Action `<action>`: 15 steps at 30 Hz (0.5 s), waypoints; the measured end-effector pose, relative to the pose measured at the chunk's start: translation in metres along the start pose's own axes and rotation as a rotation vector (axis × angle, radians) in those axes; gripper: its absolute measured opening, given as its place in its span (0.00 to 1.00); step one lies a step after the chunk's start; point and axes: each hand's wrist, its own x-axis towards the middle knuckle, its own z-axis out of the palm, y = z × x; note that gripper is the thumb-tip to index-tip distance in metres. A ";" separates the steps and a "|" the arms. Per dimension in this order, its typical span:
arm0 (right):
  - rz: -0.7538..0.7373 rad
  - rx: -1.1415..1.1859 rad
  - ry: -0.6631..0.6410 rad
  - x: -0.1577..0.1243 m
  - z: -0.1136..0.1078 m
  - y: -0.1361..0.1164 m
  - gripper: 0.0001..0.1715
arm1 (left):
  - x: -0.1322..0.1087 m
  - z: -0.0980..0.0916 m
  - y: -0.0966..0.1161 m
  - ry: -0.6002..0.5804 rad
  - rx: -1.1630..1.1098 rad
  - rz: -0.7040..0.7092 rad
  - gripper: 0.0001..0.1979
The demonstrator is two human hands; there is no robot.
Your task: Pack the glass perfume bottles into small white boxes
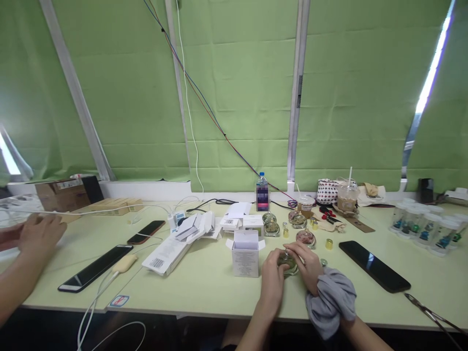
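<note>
Left hand (272,274) wraps the side of a round glass bottle (287,265) with greenish contents, thumb across its near face. Right hand (307,265) closes on the same bottle from above, fingertips bunched at the top; whether they pinch a cap or the neck itself is hidden. Bottle sits low over the near table edge, between the palms; can't tell if its base touches the tabletop (219,297).

Handling, my judgement: small, light to moderate, rigid; smooth glass, likely slippery and breakable. Best held round the body's widest part, the other fingertips at the neck.

Grey scrunchie (331,298) on the right wrist. Just left of the hands, an open white box (245,259) stands upright, flaps spread. Just beyond, a pink-filled glass bottle (306,238); a yellow cap (329,243) to its right. Further right, a black smartphone (375,266) lies face up, metal scissors-like tool (426,308) nearer the edge. Left of the box, heaped white cartons (193,234). Far left, another person's hand (42,233), well apart.
</note>
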 end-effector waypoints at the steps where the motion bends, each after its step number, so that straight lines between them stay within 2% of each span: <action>1: 0.001 0.001 0.003 0.000 0.000 0.000 0.14 | 0.000 0.000 0.000 -0.002 0.001 0.001 0.21; 15: -0.010 -0.021 -0.007 -0.003 -0.001 0.005 0.18 | -0.001 -0.001 0.002 0.005 -0.009 -0.007 0.18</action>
